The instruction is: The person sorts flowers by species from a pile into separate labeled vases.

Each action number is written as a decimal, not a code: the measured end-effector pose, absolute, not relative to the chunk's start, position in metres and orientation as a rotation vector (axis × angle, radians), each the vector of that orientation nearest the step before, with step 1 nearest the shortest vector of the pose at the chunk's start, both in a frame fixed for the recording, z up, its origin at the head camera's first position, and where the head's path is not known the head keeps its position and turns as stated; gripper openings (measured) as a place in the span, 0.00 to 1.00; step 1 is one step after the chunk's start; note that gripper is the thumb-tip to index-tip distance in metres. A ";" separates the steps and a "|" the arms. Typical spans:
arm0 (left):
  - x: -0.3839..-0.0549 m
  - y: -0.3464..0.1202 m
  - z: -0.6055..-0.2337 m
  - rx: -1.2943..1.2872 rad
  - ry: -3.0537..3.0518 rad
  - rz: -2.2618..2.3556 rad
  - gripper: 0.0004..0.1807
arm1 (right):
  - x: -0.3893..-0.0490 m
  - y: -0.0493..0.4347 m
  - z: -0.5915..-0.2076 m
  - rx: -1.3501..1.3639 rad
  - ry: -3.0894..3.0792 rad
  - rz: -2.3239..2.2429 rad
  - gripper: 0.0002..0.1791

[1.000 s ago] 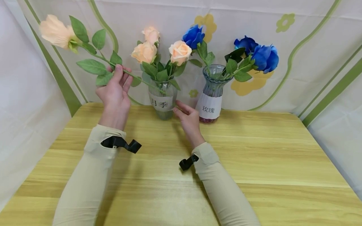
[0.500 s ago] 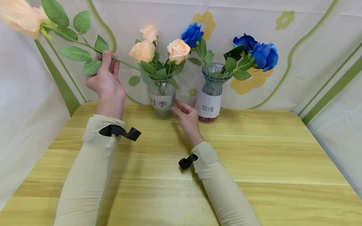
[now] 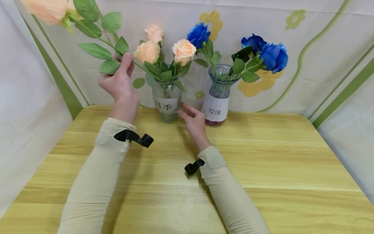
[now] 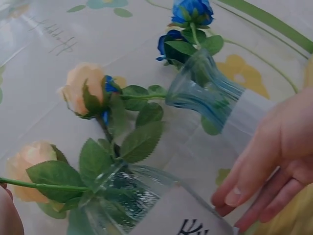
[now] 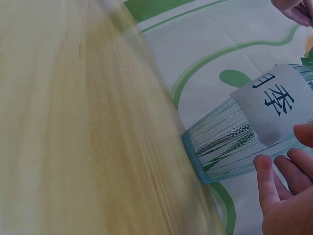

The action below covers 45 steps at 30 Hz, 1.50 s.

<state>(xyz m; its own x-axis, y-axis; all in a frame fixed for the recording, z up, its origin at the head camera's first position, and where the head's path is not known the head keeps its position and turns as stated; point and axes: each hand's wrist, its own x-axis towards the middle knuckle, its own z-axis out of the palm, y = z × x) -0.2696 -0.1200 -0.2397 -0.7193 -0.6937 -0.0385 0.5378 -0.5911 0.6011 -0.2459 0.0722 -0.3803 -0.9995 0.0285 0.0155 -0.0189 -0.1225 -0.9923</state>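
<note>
My left hand (image 3: 119, 83) pinches the stem of a peach rose (image 3: 52, 11) between thumb and fingers, left of the clear glass vase (image 3: 167, 117). The bloom tilts up to the left, partly cut off by the frame. In the left wrist view the green stem (image 4: 44, 186) runs to the vase's mouth; leaves hide its lower end. Several peach roses (image 3: 184, 52) stand in this vase, which bears a white label (image 3: 165, 104). My right hand (image 3: 194, 125) is at the vase's right side, its fingers extended, with fingertips at or very near the glass.
Just right of the right hand stands a bluish ribbed vase (image 3: 220, 87) with a white label and blue roses (image 3: 274, 58). Both vases are near the back edge of the wooden table (image 3: 263, 162), before a patterned cloth (image 3: 330, 65).
My left hand first drew the rose left and up, its stem sliding back toward the vase's mouth, then moved right again with it. The right hand and both vases stay in place.
</note>
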 end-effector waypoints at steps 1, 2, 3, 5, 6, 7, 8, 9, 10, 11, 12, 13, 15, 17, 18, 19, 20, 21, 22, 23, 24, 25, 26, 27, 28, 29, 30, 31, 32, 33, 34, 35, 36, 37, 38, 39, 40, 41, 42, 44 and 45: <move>-0.270 -0.117 -0.242 0.342 -0.768 -2.278 0.15 | -0.246 0.072 -0.381 -0.013 -2.061 2.329 0.20; -0.271 -0.114 -0.244 0.333 -0.790 -2.274 0.15 | -0.246 0.072 -0.381 -0.012 -2.062 2.329 0.20; -0.271 -0.111 -0.247 0.324 -0.816 -2.265 0.15 | -0.246 0.073 -0.381 -0.014 -2.063 2.328 0.20; -0.272 -0.105 -0.252 0.298 -0.866 -2.240 0.15 | -0.247 0.073 -0.381 -0.015 -2.066 2.325 0.20; -0.273 -0.101 -0.255 0.291 -0.890 -2.223 0.14 | -0.247 0.073 -0.381 -0.016 -2.065 2.324 0.20; -0.274 -0.098 -0.258 0.282 -0.916 -2.206 0.13 | -0.247 0.073 -0.381 -0.017 -2.064 2.326 0.20; -0.274 -0.095 -0.261 0.275 -0.938 -2.194 0.13 | -0.247 0.073 -0.381 -0.016 -2.062 2.326 0.20; -0.275 -0.092 -0.264 0.270 -0.967 -2.177 0.12 | -0.247 0.074 -0.381 -0.017 -2.062 2.327 0.20; -0.275 -0.089 -0.267 0.265 -0.989 -2.168 0.12 | -0.247 0.074 -0.381 -0.017 -2.062 2.328 0.20; -0.276 -0.087 -0.270 0.266 -1.024 -2.155 0.12 | -0.247 0.075 -0.381 -0.018 -2.061 2.329 0.20; -0.276 -0.084 -0.272 0.271 -1.067 -2.140 0.12 | -0.247 0.075 -0.381 -0.018 -2.061 2.329 0.20; -0.276 -0.082 -0.275 0.275 -1.117 -2.128 0.13 | -0.247 0.075 -0.381 -0.018 -2.062 2.330 0.20; -0.274 -0.078 -0.280 0.289 -1.242 -2.082 0.13 | -0.247 0.076 -0.382 -0.020 -2.063 2.329 0.20; -0.271 -0.076 -0.285 0.305 -1.369 -2.025 0.12 | -0.247 0.076 -0.382 -0.020 -2.064 2.327 0.20; -0.270 -0.074 -0.287 0.317 -1.434 -1.982 0.12 | -0.246 0.076 -0.382 -0.018 -2.065 2.326 0.20; -0.268 -0.074 -0.288 0.329 -1.482 -1.951 0.11 | -0.246 0.076 -0.383 -0.016 -2.066 2.326 0.20; -0.267 -0.073 -0.289 0.337 -1.523 -1.918 0.11 | -0.246 0.076 -0.383 -0.014 -2.067 2.326 0.21; -0.265 -0.073 -0.289 0.338 -1.549 -1.899 0.11 | -0.246 0.076 -0.383 -0.010 -2.068 2.325 0.21; -0.264 -0.073 -0.288 0.346 -1.568 -1.884 0.11 | -0.246 0.076 -0.383 -0.008 -2.070 2.322 0.21; -0.263 -0.074 -0.286 0.350 -1.576 -1.878 0.13 | -0.246 0.076 -0.383 -0.006 -2.072 2.320 0.21; -0.261 -0.074 -0.284 0.346 -1.582 -1.871 0.14 | -0.246 0.076 -0.383 -0.007 -2.074 2.320 0.21; -0.260 -0.075 -0.282 0.336 -1.570 -1.883 0.15 | -0.246 0.076 -0.383 -0.010 -2.074 2.319 0.21; -0.259 -0.075 -0.280 0.322 -1.564 -1.883 0.17 | -0.247 0.076 -0.383 -0.013 -2.076 2.315 0.21; -0.259 -0.076 -0.278 0.307 -1.551 -1.885 0.19 | -0.247 0.076 -0.383 -0.016 -2.076 2.311 0.20; -0.258 -0.077 -0.275 0.298 -1.537 -1.886 0.20 | -0.247 0.076 -0.383 -0.018 -2.076 2.310 0.20; -0.258 -0.077 -0.273 0.285 -1.521 -1.888 0.20 | -0.246 0.076 -0.383 -0.019 -2.075 2.309 0.21; -0.258 -0.078 -0.271 0.273 -1.509 -1.886 0.20 | -0.246 0.076 -0.382 -0.021 -2.075 2.308 0.20; -0.258 -0.078 -0.269 0.266 -1.497 -1.887 0.20 | -0.246 0.076 -0.382 -0.022 -2.074 2.308 0.20; -0.258 -0.078 -0.267 0.260 -1.490 -1.884 0.20 | -0.245 0.076 -0.382 -0.022 -2.072 2.309 0.20; -0.259 -0.078 -0.266 0.258 -1.481 -1.885 0.20 | -0.245 0.076 -0.382 -0.023 -2.070 2.312 0.20; -0.260 -0.077 -0.265 0.260 -1.477 -1.890 0.19 | -0.244 0.076 -0.381 -0.021 -2.066 2.316 0.20; -0.261 -0.077 -0.263 0.263 -1.481 -1.892 0.19 | -0.244 0.076 -0.381 -0.020 -2.060 2.320 0.20; -0.261 -0.076 -0.263 0.268 -1.487 -1.896 0.20 | -0.244 0.076 -0.381 -0.019 -2.054 2.326 0.20; -0.262 -0.075 -0.262 0.269 -1.492 -1.906 0.20 | -0.244 0.076 -0.381 -0.017 -2.045 2.333 0.20; -0.263 -0.074 -0.261 0.270 -1.505 -1.910 0.20 | -0.244 0.077 -0.381 -0.015 -2.038 2.337 0.20; -0.264 -0.072 -0.261 0.272 -1.526 -1.908 0.20 | -0.244 0.077 -0.381 -0.014 -2.031 2.340 0.20; -0.265 -0.071 -0.261 0.275 -1.550 -1.907 0.20 | -0.244 0.077 -0.382 -0.014 -2.024 2.344 0.20; -0.266 -0.070 -0.261 0.277 -1.575 -1.900 0.20 | -0.244 0.078 -0.382 -0.015 -2.022 2.344 0.20; -0.267 -0.068 -0.261 0.279 -1.601 -1.889 0.20 | -0.245 0.078 -0.382 -0.016 -2.021 2.344 0.20; -0.268 -0.066 -0.263 0.281 -1.657 -1.845 0.18 | -0.245 0.079 -0.384 -0.017 -2.028 2.339 0.20; -0.268 -0.065 -0.264 0.287 -1.687 -1.815 0.17 | -0.245 0.080 -0.384 -0.016 -2.031 2.339 0.20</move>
